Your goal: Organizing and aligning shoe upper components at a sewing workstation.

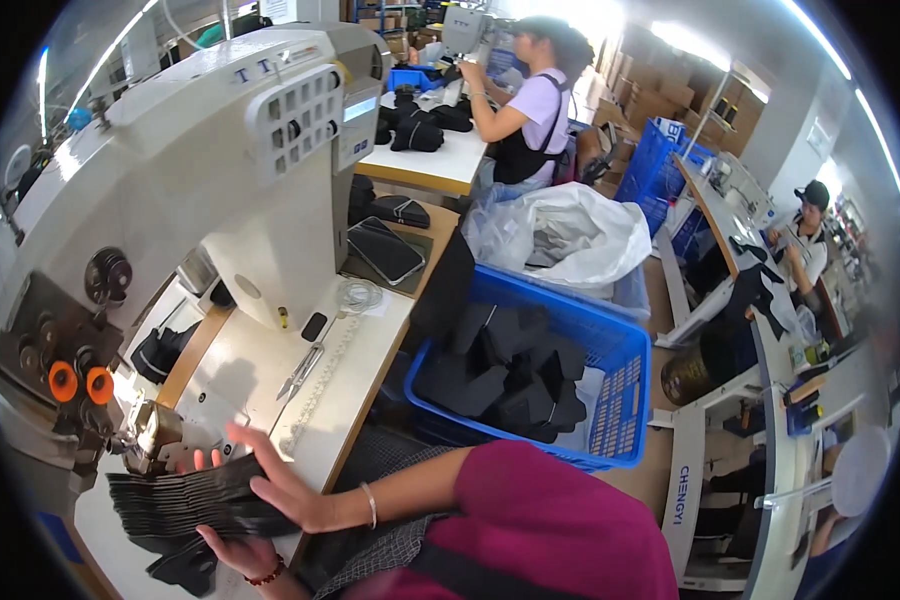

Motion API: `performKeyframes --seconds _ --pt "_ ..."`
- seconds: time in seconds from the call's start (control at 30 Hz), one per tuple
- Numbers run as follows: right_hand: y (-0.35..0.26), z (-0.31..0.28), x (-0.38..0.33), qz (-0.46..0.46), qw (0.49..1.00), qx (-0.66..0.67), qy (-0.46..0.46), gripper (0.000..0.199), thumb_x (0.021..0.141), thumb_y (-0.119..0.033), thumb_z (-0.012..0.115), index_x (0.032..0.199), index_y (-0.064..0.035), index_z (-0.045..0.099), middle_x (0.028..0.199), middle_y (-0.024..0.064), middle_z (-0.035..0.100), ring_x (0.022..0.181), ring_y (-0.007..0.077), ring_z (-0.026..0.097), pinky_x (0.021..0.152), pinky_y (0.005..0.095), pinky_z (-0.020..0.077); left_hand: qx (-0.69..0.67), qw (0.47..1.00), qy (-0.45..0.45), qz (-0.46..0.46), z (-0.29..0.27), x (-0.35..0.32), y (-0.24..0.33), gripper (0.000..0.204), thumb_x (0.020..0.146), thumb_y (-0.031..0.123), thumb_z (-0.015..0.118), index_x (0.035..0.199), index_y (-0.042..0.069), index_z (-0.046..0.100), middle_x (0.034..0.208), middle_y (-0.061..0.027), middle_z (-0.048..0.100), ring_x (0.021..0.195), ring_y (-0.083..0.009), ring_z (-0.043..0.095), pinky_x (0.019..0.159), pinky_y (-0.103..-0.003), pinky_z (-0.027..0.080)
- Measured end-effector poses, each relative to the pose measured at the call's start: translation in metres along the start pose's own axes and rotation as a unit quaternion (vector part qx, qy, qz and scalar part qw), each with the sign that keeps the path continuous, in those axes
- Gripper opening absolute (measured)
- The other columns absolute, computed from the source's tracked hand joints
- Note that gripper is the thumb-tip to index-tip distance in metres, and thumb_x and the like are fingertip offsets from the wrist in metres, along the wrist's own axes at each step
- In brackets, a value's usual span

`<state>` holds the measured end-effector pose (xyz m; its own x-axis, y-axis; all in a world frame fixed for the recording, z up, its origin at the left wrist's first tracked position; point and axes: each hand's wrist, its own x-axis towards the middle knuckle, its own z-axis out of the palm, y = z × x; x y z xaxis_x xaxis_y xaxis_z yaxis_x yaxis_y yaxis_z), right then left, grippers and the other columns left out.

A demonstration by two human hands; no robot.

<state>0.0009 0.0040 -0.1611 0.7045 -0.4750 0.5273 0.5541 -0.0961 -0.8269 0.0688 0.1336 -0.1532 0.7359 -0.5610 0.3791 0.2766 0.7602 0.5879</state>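
Observation:
A thick stack of black fabric pieces [200, 505], their layered edges fanned out, is held between my two hands at the lower left. My left hand [246, 553], with a red bead bracelet at its wrist, grips the stack from the near side. From the right, my right hand [292, 495], below a white bangle, presses against the stack's end with fingers along its top. Some fingertips show past the far edge. Just beyond is the head of a white industrial sewing machine [55, 370] with two orange knobs. Thread snips [300, 370] lie on the white machine table [255, 365].
A blue plastic crate [620, 400] of black pieces stands to my right, with a white sack [590, 235] behind it. A phone [385, 250] and a coil of cord [358, 295] lie on the table. Two co-workers sit at other machines, one ahead [540, 110], one far right [805, 245].

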Motion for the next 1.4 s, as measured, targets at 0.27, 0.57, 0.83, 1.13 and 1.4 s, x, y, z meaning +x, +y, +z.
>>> performKeyframes --seconds 0.27,0.57,0.83,1.13,1.4 --pt "0.013 0.008 0.022 -0.031 0.989 0.118 -0.08 0.052 0.103 -0.036 0.041 0.143 -0.0019 0.045 0.134 0.0119 0.05 0.127 0.0272 0.048 0.114 0.0394 0.0301 -0.023 0.993 0.118 0.0 0.002 -0.009 0.005 0.071 0.1 0.042 0.05 0.156 0.005 0.028 0.157 -0.0156 0.037 0.144 -0.0317 0.037 0.121 -0.047 0.026" --pt "-0.081 -0.02 0.033 -0.227 0.88 -0.366 -0.199 0.058 0.094 -0.037 0.056 0.14 -0.0024 0.055 0.148 0.0177 0.048 0.142 0.0364 0.04 0.118 0.0538 0.0242 0.01 0.997 0.076 -0.001 0.012 0.001 -0.006 0.081 0.099 0.046 0.053 0.158 0.005 0.015 0.159 -0.0243 0.03 0.147 -0.0372 0.031 0.122 -0.052 0.024" --pt "-0.046 -0.005 0.026 -0.304 0.879 -0.339 -0.145 0.024 0.082 -0.021 0.07 0.1 -0.0048 0.072 0.109 0.008 0.069 0.114 0.0265 0.064 0.112 0.0564 0.0361 0.101 0.993 0.018 0.061 0.016 0.002 -0.003 0.094 0.097 0.066 0.046 0.157 0.0 0.016 0.159 -0.0235 0.03 0.145 -0.0414 0.033 0.122 -0.052 0.023" --pt "0.003 -0.011 0.022 -0.106 0.985 -0.089 -0.102 0.114 0.08 -0.06 0.077 0.157 0.0009 0.021 0.161 0.0252 0.017 0.151 0.0405 0.014 0.122 0.05 0.0155 0.013 0.997 0.076 0.016 0.01 0.0 0.005 0.071 0.103 0.051 0.048 0.152 0.002 0.032 0.155 -0.0183 0.039 0.141 -0.0329 0.04 0.119 -0.049 0.031" --pt "0.011 0.007 0.0 -0.197 0.976 -0.06 -0.074 0.116 0.068 -0.034 0.089 0.158 -0.0066 0.021 0.146 0.0212 0.036 0.135 0.0403 0.038 0.112 0.0487 0.0333 -0.04 0.973 0.226 -0.026 0.042 0.007 0.011 0.078 0.102 0.059 0.038 0.156 0.004 0.027 0.157 -0.013 0.036 0.146 -0.0318 0.033 0.122 -0.047 0.026"
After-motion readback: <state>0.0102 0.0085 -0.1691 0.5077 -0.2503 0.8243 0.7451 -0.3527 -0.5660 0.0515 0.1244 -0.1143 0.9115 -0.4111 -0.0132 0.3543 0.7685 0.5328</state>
